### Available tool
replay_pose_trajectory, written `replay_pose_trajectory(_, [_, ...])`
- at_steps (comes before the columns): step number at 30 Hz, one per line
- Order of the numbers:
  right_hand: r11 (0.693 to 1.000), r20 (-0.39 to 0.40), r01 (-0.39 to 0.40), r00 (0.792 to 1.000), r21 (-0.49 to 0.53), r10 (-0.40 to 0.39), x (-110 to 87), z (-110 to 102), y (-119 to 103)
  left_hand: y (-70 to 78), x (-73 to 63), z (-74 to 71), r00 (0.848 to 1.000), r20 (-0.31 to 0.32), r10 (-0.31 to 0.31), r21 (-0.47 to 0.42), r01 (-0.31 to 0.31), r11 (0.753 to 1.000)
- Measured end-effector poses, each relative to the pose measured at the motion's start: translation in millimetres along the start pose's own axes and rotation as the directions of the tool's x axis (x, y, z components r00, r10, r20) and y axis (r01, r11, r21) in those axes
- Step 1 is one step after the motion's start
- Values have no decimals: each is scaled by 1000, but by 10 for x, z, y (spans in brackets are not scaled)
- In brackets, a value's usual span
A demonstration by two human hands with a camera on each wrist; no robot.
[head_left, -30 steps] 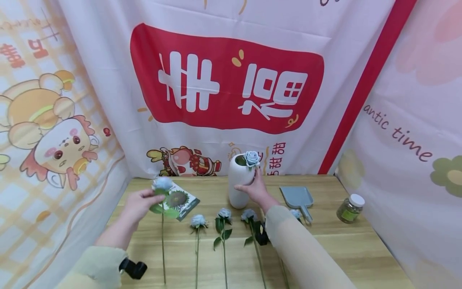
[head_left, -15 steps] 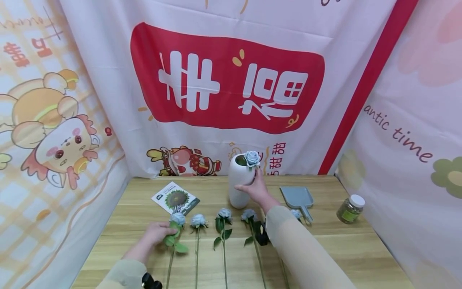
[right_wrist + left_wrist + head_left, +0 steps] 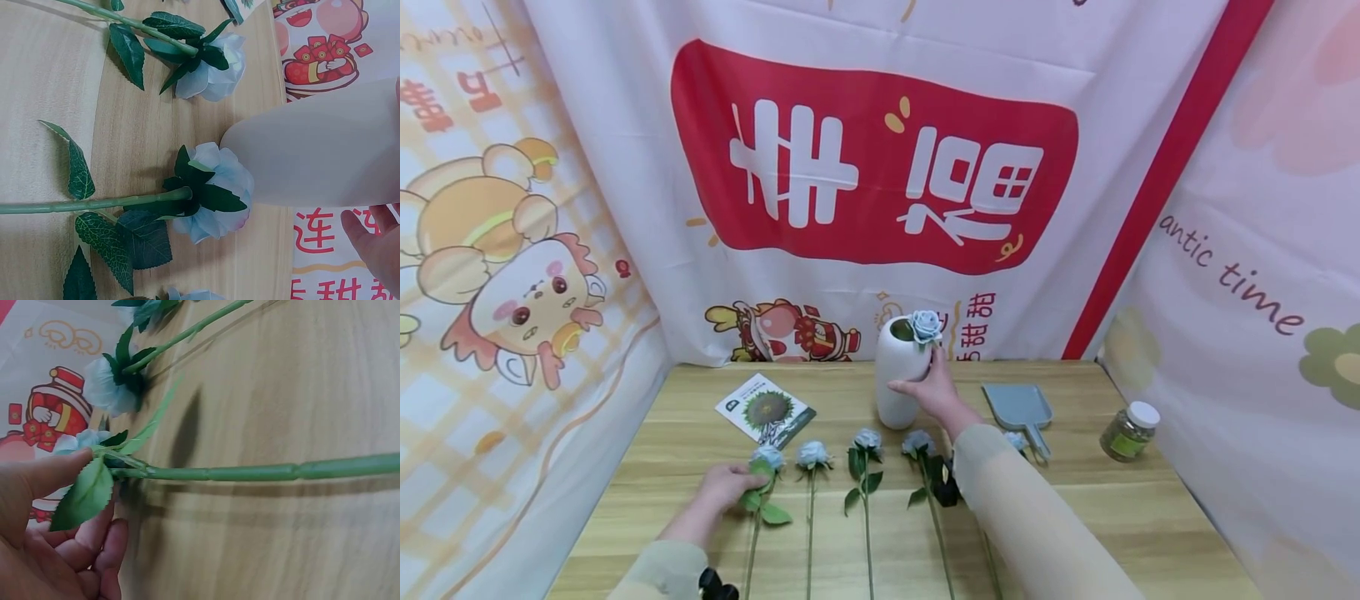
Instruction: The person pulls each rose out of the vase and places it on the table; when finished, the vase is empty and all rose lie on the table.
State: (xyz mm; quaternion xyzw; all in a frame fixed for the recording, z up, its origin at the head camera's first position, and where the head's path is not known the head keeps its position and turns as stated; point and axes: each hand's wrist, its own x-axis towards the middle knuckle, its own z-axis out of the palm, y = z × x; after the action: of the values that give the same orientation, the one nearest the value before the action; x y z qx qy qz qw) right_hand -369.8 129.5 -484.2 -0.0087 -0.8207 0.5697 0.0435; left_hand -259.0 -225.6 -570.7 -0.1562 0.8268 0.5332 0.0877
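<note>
My left hand [image 3: 724,487] pinches an artificial light-blue rose [image 3: 767,457] just below its bloom, at the left end of a row. In the left wrist view, thumb and fingers hold it by the green leaves [image 3: 84,497] and stem [image 3: 250,473], which runs off to the right. My right hand [image 3: 934,390] grips the upright white vase [image 3: 895,392] around its right side. One blue rose [image 3: 925,326] stands in the vase, its bloom leaning over the rim. Part of the vase and right fingers [image 3: 362,234] show in the right wrist view.
Several more blue roses [image 3: 812,455] lie side by side, blooms toward the back. A card with a flower picture [image 3: 767,408] lies at the back left. A grey dustpan [image 3: 1018,408] and a lidded jar [image 3: 1129,432] stand right. Fabric [image 3: 880,167] hangs behind the wooden table [image 3: 1075,517].
My left hand has lowered the rose from over the card to the row's left end, toward me and rightward. It has stayed there for the last half second. The right hand keeps its place.
</note>
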Motion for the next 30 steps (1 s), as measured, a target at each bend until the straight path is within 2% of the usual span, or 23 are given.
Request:
replay_pose_trajectory(6, [1000, 0, 8, 1000, 7, -8, -13, -3, -7, 175, 13, -158, 998, -22, 53, 142, -50, 989])
replay_pose_trajectory(9, [1000, -2, 6, 1000, 6, -6, -10, -4, -3, 352, 57, -235, 993, -45, 109, 193, -99, 976])
replay_pose_trajectory(12, [1000, -3, 2, 1000, -3, -2, -3, -7, 4, 629, 93, -277, 982, -67, 174, 225, -155, 962])
replay_pose_trajectory(16, [1000, -2, 4, 1000, -4, -4, -3, -17, 3, 1118, 125, -256, 971, -69, 228, 197, -211, 957])
replay_pose_trajectory(19, [1000, 4, -2, 1000, -2, 2, -9, -25, -3, 1505, 153, -185, 960, -73, 270, 174, -255, 951])
replay_pose_trajectory(24, [1000, 5, -15, 1000, -4, 15, -13, -28, 1, 2086, 152, 36, 925, -94, 368, 145, -353, 924])
replay_pose_trajectory(27, [1000, 8, -3, 1000, -8, 3, -12, -23, 0, 2340, 107, 226, 892, -77, 445, 98, -437, 894])
replay_pose_trajectory(30, [1000, 12, 6, 1000, -16, -6, -17, -16, -12, 2513, 61, 453, 859, -11, 512, 50, -511, 858])
